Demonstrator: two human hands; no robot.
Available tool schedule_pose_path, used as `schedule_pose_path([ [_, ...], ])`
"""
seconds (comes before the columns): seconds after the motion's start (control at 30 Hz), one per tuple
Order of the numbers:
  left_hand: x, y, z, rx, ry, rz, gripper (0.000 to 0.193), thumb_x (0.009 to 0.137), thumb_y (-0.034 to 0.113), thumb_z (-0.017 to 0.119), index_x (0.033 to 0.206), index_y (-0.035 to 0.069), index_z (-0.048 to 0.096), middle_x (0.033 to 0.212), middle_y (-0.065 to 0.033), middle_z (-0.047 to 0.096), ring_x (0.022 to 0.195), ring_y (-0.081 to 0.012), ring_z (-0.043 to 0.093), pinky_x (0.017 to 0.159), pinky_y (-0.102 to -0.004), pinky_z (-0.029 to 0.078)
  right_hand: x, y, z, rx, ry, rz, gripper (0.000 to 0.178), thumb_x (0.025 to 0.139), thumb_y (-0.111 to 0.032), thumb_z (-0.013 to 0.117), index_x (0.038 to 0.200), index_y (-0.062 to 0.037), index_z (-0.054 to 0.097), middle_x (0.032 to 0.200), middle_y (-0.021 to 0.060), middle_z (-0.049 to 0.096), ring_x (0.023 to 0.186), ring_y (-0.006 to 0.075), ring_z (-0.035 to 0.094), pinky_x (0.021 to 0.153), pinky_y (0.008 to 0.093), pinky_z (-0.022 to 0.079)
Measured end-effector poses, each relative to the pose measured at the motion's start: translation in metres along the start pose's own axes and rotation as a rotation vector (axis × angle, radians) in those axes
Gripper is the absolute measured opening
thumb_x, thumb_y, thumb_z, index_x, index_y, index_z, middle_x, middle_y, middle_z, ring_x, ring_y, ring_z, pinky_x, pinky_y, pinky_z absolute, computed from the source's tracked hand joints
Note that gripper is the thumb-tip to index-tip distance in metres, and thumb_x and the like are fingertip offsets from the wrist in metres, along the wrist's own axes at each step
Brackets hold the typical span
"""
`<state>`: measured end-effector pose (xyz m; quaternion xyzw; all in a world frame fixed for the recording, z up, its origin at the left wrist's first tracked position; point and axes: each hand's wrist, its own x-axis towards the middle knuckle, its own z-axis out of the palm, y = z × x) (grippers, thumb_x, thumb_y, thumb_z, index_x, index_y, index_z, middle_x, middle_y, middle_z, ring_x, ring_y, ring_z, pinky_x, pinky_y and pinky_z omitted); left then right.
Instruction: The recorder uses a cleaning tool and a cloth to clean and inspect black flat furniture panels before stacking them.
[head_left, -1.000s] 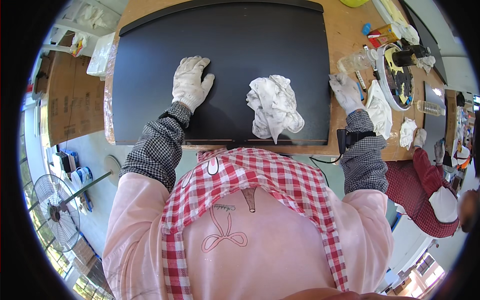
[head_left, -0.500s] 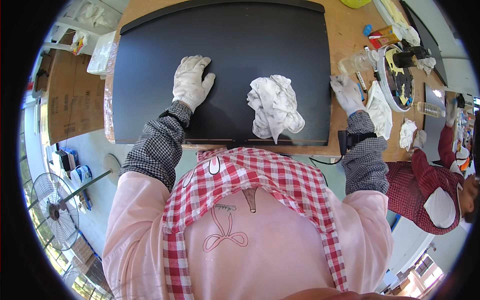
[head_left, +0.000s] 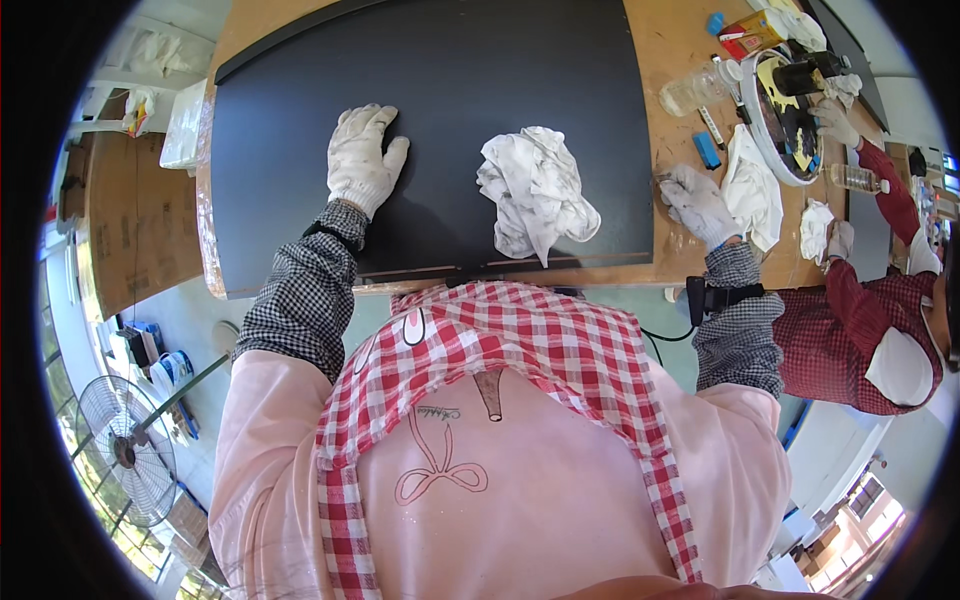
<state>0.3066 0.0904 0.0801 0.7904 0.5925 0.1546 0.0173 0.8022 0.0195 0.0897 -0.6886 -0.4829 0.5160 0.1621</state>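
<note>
A large black panel [head_left: 430,190] lies on the wooden table before me. My left hand [head_left: 365,155], in a white knit glove, rests flat on its left part, fingers together and thumb out. Beyond the panel's right edge, my gloved right hand [head_left: 697,205] is over the table with its fingers closed. A small dark bit shows at its fingertips, too small to name. Between my hands, on the panel, sits a crumpled white cloth [head_left: 540,195]. Just past my right hand are a blue block [head_left: 706,150] and another white cloth [head_left: 752,190].
To the right stand a clear plastic bottle [head_left: 690,92], a marker [head_left: 712,128] and a round white-rimmed tray [head_left: 752,100] holding a dark bottle [head_left: 800,78]. A co-worker [head_left: 850,335] in a dark red checked garment reaches toward the tray. A fan [head_left: 122,450] stands at the left.
My right hand has drawn back from the panel's edge, uncovering the blue block. The co-worker's hand has moved to the tray. My left hand stays flat on the panel; the whole view has shifted slightly.
</note>
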Motion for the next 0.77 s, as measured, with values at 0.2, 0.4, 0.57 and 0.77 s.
schedule_pose_path([
  [0.2,-0.001,-0.001,0.003,0.000,0.014,0.018,0.044,0.088,0.027,0.069,0.126,0.006,0.065,0.133,-0.0159,0.063,0.133,-0.0332,0.052,0.121,-0.0459,0.032,-0.007,-0.017,0.007,-0.275,0.101,-0.039,0.022,0.099,-0.023,0.059,0.098,-0.0007,0.062,0.076,0.0059,0.058,0.068,0.0139,0.057,0.064,0.0315,0.048],
  [0.4,0.000,-0.002,0.001,-0.003,0.056,0.034,0.042,0.087,0.025,0.069,0.124,0.006,0.066,0.131,-0.0163,0.064,0.130,-0.0331,0.054,0.118,-0.0463,0.035,-0.007,-0.008,0.009,-0.004,0.106,0.075,0.025,0.100,-0.025,0.060,0.105,-0.0004,0.063,0.078,0.0034,0.059,0.068,0.0119,0.057,0.059,0.0292,0.047],
  [0.57,0.002,0.013,-0.014,-0.070,0.065,-0.049,0.034,0.079,0.022,0.072,0.110,0.007,0.072,0.117,-0.0123,0.070,0.119,-0.0326,0.059,0.107,-0.0430,0.045,-0.021,-0.025,0.011,0.140,0.180,-0.061,0.027,0.100,-0.025,0.060,0.109,0.0001,0.061,0.079,0.0013,0.056,0.060,0.0080,0.050,0.052,0.0241,0.042],
  [0.77,-0.005,0.029,-0.051,-0.121,0.051,-0.251,0.041,0.080,0.030,0.073,0.114,0.007,0.072,0.118,-0.0145,0.070,0.116,-0.0329,0.062,0.106,-0.0428,0.046,0.003,-0.016,0.036,0.461,0.123,-0.230,0.030,0.098,-0.021,0.064,0.118,0.0003,0.060,0.074,0.0084,0.063,0.051,0.0143,0.058,0.045,0.0275,0.051],
])
